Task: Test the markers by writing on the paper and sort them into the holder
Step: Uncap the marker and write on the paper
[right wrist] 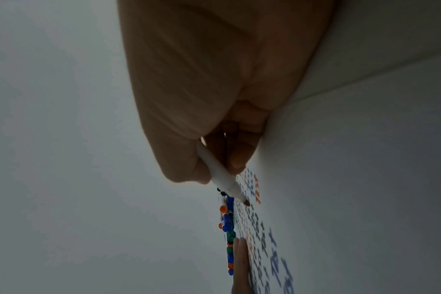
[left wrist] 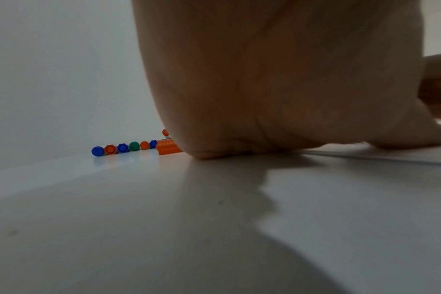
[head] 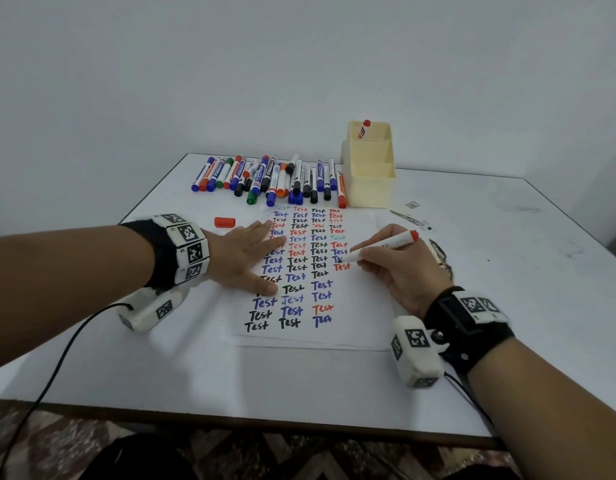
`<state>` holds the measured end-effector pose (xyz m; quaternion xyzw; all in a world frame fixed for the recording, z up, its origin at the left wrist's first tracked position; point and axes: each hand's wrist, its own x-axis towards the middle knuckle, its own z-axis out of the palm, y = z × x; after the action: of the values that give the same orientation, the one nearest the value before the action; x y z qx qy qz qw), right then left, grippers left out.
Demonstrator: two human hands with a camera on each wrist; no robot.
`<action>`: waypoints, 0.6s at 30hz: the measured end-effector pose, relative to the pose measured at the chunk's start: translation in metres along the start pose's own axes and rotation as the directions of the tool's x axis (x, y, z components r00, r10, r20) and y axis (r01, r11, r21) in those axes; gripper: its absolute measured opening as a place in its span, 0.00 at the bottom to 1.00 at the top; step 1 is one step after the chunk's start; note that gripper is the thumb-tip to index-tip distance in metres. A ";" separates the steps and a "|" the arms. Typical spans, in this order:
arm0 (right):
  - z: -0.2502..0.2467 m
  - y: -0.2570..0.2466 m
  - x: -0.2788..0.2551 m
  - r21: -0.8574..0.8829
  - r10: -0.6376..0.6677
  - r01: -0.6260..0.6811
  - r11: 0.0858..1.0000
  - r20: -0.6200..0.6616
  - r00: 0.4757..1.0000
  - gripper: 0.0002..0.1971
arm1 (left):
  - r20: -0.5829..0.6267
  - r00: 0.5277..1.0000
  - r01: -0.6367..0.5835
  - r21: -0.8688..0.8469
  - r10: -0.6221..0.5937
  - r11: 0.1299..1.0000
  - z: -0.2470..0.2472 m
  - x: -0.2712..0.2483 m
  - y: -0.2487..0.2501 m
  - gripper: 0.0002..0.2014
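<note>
We hold the red marker (head: 386, 244) in the right hand (head: 401, 268), with thumb and fingers pinching the white barrel near its writing end. The marker's long axis runs from its red end, up and to the right, down and left to the tip. In the right wrist view the tip (right wrist: 246, 202) sits at or just above the paper (head: 362, 306); we cannot tell whether it touches. It points at the right-hand column of "Test" marks, just above the lowest red word there.

The left hand (head: 246, 258) lies flat on the left part of the paper, fingers straight and spread, pressing the sheet to the table (head: 195, 368). The marker's red cap (head: 224, 222) lies on the table just beyond the left hand, so that hand is the nearer one for recapping.

The holder (head: 368, 171) stands far right of the paper, with one red marker upright in its rear compartment. The untested markers (head: 268, 178) lie in a row to the left of the holder. We judge that the blank paper below the right column and the bare table on the right leave room for the stroke and the carry to the holder.
</note>
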<state>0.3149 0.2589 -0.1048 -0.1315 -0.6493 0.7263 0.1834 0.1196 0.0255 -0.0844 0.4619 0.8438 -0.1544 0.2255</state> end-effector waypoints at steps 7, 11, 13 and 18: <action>-0.002 0.002 0.000 -0.297 -0.028 0.027 0.954 0.000 1.000 0.05 | 0.006 1.000 0.002 0.008 -0.002 1.000 0.000 0.001 0.000 0.59; -0.001 0.002 0.000 -0.339 -0.031 0.031 0.940 0.005 1.000 0.05 | 0.010 1.000 0.002 0.007 -0.002 1.000 0.000 0.000 0.000 0.62; -0.001 0.002 0.000 -0.339 -0.031 0.031 0.940 0.008 0.999 0.06 | 0.012 1.000 -0.004 0.008 0.004 1.000 0.001 0.000 0.000 0.63; 0.001 0.000 -0.002 -0.339 -0.017 0.024 0.941 0.024 1.000 0.06 | 0.002 1.000 -0.015 0.014 0.015 1.000 0.000 -0.001 0.001 0.63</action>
<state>0.3165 0.2569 -0.1044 -0.1466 -0.7677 0.6032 0.1589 0.1212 0.0256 -0.0839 0.4696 0.8389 -0.1592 0.2244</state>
